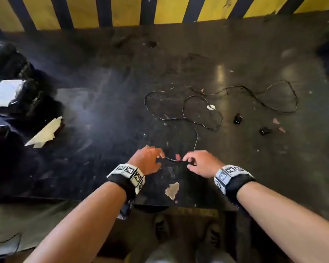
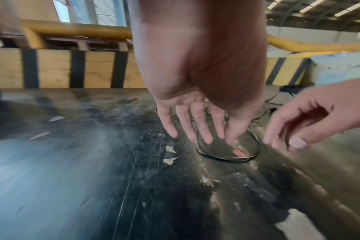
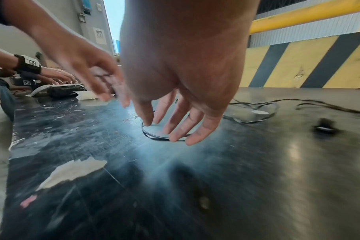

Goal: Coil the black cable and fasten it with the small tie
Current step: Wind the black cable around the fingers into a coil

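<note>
A thin black cable (image 1: 197,136) sprawls in loose loops over the dark scratched table (image 1: 103,120). Its near end forms a small loop (image 2: 226,158) by the front edge, with a small red piece (image 2: 239,153) lying inside it. My left hand (image 1: 156,158) reaches down with straight fingers (image 2: 199,129) onto that loop. My right hand (image 1: 190,162) hovers just right of it. Its fingers (image 3: 175,128) are relaxed and spread over the loop (image 3: 154,138), and I see nothing held. Two small black pieces (image 1: 237,118) (image 1: 264,131) and a small white ring (image 1: 210,106) lie by the cable.
Black bundles with white labels (image 1: 8,88) and a white paper scrap (image 1: 44,133) sit at the table's left, where another person's hands (image 3: 51,76) work. A yellow-and-black striped barrier (image 1: 179,10) runs along the back. The table's front edge (image 1: 160,204) is just below my wrists.
</note>
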Demonstrator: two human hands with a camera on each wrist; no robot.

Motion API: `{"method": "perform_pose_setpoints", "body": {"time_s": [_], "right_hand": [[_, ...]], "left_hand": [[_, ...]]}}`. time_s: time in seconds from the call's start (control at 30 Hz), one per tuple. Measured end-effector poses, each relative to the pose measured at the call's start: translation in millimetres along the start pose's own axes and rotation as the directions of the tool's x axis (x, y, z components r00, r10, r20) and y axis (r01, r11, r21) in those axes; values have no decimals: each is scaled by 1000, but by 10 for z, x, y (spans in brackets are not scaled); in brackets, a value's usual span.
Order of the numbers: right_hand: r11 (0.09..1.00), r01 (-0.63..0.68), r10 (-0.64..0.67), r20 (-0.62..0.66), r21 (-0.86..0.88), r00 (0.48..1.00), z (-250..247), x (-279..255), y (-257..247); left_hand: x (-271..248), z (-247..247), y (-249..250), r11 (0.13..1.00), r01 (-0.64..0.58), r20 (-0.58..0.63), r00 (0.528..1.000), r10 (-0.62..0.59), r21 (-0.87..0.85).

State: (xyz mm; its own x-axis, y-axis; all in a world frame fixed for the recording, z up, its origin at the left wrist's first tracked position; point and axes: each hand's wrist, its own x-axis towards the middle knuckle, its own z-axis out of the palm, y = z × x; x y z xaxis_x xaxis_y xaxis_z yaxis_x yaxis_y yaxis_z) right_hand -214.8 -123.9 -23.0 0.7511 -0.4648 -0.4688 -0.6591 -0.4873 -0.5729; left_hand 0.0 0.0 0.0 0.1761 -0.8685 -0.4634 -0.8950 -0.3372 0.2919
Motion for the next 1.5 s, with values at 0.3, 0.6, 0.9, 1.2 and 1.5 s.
{"method": "perform_pose_setpoints", "body": {"time_s": [0.3, 0.6, 0.9, 1.2, 1.5], "right_hand": [[965, -94, 50, -180, -245, 982, 447, 515, -310], [885, -39, -187, -431, -464, 883, 50, 457, -440], [868, 166, -426, -529, -469, 734, -1032, 257, -726], [959, 213, -261, -292, -189, 920, -1879, -53, -1036], [912, 364, -408, -484, -187, 774, -2135, -169, -1032]], "left_hand": [[561, 90, -363, 941, -155, -29, 985, 171, 301], [451, -66, -455, 947, -247, -84, 960, 269, 205], [186, -881, 180, 593, -172, 50, 940, 338, -787], [12, -1466, 494, 372, -148, -12, 939, 344, -916], [-74, -1734, 782, 344, -23, 186, 806, 562, -939]]}}
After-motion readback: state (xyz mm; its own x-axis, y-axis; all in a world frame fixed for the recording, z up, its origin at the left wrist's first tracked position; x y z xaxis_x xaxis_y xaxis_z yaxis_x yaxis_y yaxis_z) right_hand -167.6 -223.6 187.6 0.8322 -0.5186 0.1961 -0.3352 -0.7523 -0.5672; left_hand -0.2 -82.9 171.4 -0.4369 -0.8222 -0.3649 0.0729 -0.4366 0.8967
